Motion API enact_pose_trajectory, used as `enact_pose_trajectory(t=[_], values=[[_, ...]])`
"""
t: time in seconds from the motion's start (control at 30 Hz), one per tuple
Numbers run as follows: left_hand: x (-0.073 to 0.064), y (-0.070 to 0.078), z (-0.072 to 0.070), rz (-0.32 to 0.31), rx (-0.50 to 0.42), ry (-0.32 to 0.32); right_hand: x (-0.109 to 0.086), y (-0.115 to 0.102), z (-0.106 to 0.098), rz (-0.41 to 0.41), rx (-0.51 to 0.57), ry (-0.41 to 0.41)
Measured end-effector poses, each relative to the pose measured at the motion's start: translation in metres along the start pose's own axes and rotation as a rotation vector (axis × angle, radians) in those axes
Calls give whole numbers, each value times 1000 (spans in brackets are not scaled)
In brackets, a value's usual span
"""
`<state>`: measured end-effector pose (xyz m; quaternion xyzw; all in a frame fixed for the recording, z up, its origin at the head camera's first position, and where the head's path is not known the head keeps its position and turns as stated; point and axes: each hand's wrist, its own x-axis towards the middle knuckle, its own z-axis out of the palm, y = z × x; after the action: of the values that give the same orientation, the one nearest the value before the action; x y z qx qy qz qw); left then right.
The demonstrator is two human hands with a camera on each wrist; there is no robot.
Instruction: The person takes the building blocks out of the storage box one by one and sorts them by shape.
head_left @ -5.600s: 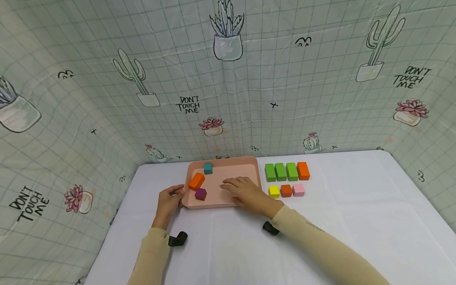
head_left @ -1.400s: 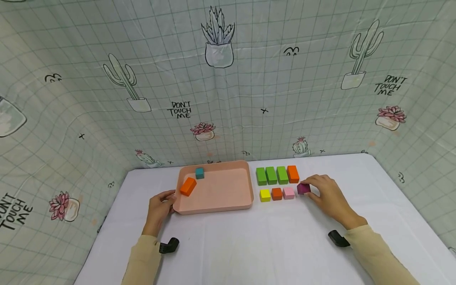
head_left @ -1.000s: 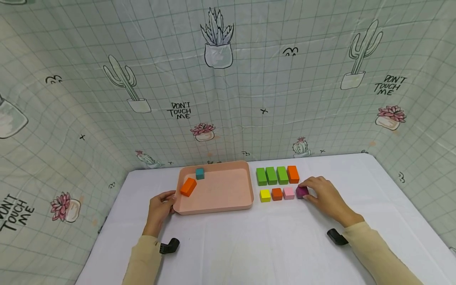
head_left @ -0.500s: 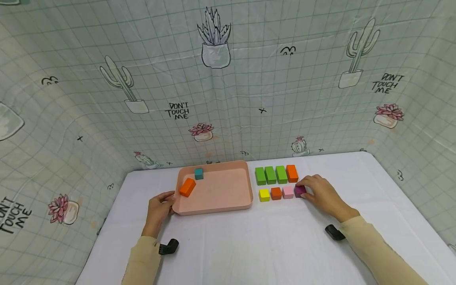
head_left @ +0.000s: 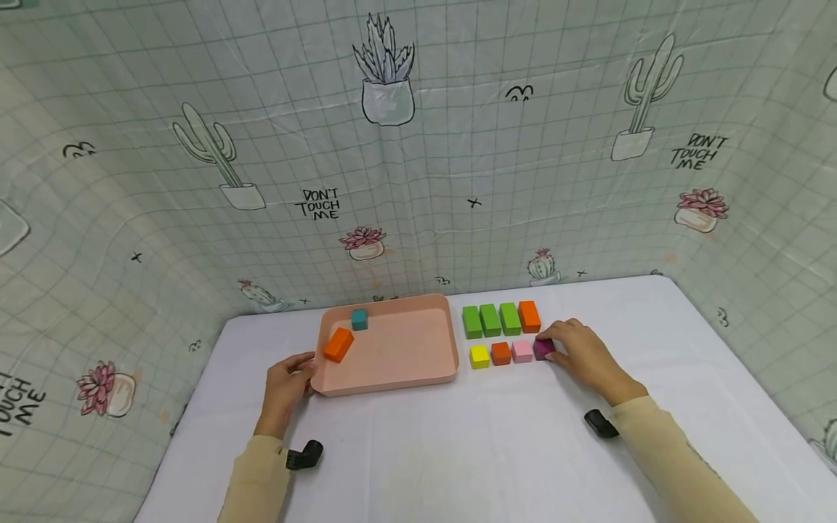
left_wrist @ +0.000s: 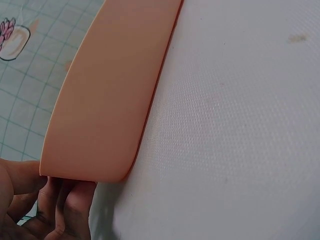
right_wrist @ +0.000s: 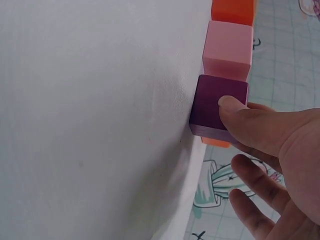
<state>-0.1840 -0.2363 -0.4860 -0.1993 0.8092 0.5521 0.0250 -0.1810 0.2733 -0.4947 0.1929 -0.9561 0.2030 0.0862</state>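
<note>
At the right end of the front row, my right hand [head_left: 582, 356] pinches a purple cube [head_left: 543, 349] between thumb and fingers. The right wrist view has the thumb on the near face of the purple cube [right_wrist: 210, 102], which sits on the table beside a pink cube [right_wrist: 227, 45]. My left hand [head_left: 284, 385] holds the left end of a peach tray [head_left: 392, 387]; in the left wrist view its curled fingers meet the end of the tray wall [left_wrist: 100, 100]. Inside the tray lie an orange block [head_left: 338, 345] and a teal cube [head_left: 360, 319].
Behind the front row stand several green blocks [head_left: 490, 320] and an orange block [head_left: 530, 317]. A yellow cube [head_left: 479, 357] and a red-orange cube [head_left: 500, 354] continue the front row leftward. A printed cloth [head_left: 418, 181] hangs behind the white table [head_left: 445, 450].
The purple cube has gone from the tray to the front row, carried by my right hand, then slid left up to the pink cube. My left hand stays at the tray.
</note>
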Motion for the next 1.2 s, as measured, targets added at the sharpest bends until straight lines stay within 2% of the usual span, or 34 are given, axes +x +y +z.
enact_pose_trajectory(t=[0.3, 0.6, 0.97, 1.2], values=[[0, 0, -6, 7, -8, -11, 1, -5, 2, 34, 6, -16], [13, 7, 3, 38, -16, -42, -13, 1, -2, 72, 59, 24], [13, 1, -1, 13, -47, -23, -8, -2, 4, 40, 41, 35], [9, -3, -5, -16, -53, -12, -6, -11, 5, -29, -30, 75]])
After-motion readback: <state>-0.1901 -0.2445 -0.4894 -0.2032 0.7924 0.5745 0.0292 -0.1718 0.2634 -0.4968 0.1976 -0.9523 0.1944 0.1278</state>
